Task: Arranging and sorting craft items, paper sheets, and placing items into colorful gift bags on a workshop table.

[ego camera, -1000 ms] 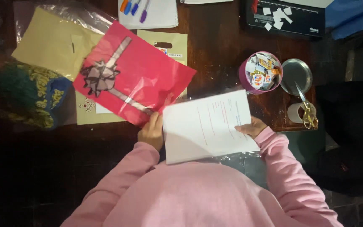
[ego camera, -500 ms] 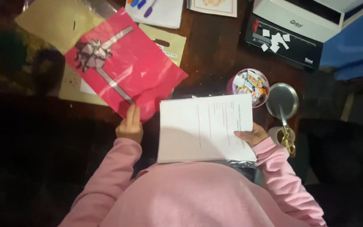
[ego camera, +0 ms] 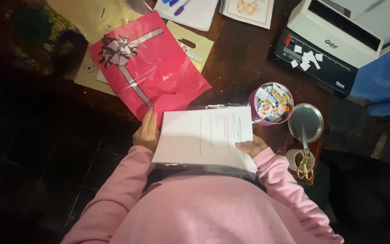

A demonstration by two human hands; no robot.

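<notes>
I hold a stack of white printed sheets (ego camera: pixel 206 135) in front of my chest, over the near edge of a dark wooden table (ego camera: pixel 240 68). My left hand (ego camera: pixel 146 131) grips the stack's left edge, fingers pointing up toward a red gift bag. My right hand (ego camera: pixel 250 147) holds the lower right corner, thumb on top of the paper. A clear plastic sleeve (ego camera: pixel 213 168) shows under the stack's lower edge. Both arms wear pink sleeves.
A red gift bag (ego camera: pixel 152 74) with a silver bow lies flat beyond the sheets. A round pink tin (ego camera: pixel 271 103) full of small cards stands right, beside its metal lid (ego camera: pixel 306 122) and gold scissors (ego camera: pixel 305 156). A binding machine (ego camera: pixel 335 40) sits far right; markers and notebooks at the back.
The view has shifted, so everything sits lower and to the right in frame. The stack has levelled out from a slight tilt. Both hands keep their hold on the sheets.
</notes>
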